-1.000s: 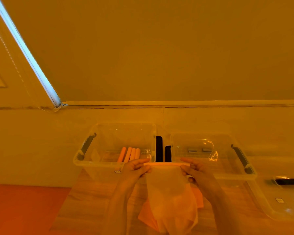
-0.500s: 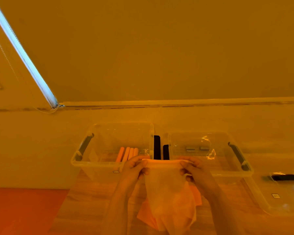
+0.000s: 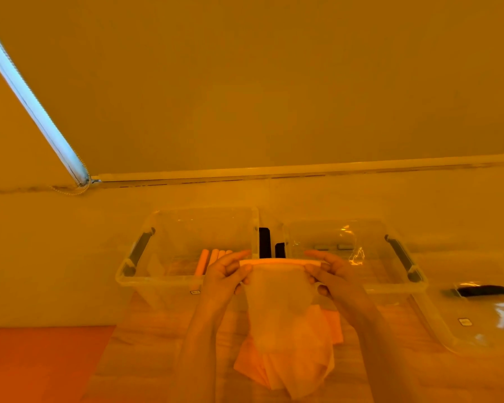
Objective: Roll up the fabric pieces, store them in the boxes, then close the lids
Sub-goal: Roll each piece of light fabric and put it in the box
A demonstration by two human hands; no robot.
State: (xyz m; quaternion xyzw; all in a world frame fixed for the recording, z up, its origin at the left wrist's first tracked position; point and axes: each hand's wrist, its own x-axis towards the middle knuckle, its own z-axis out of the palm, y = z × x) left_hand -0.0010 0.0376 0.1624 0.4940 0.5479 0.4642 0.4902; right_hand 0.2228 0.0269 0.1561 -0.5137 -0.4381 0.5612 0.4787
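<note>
Nearest you, the wooden tabletop (image 3: pixel 157 359) runs under your forearms, with an orange floor area (image 3: pixel 41 365) off its left edge. Below your fingers lies a stack of orange fabric pieces (image 3: pixel 330 324), partly covered by the pale fabric piece (image 3: pixel 282 315) you are holding up. Your left hand (image 3: pixel 221 280) pinches the left end of its rolled top edge (image 3: pixel 277 262), thumb in front and fingers curled behind; your right hand (image 3: pixel 335 276) pinches the right end in the same way. The loose part of the sheet hangs from that roll down onto the stack.

Just beyond your left fingers stands an open clear box (image 3: pixel 186 251) with several orange fabric rolls (image 3: pixel 213 257) lying inside, near the fingertips. Just beyond your right fingers is a second open clear box (image 3: pixel 358 251); its near rim passes behind your right hand. Between the two boxes, black handle parts (image 3: pixel 264 242) show above the roll. A clear lid (image 3: pixel 477 309) lies to the right of your right hand, well apart. Farther off are a pale wall (image 3: pixel 70 242) and a drawn roller blind (image 3: pixel 274 82), a bright strip of light (image 3: pixel 32 103) along its left edge.
</note>
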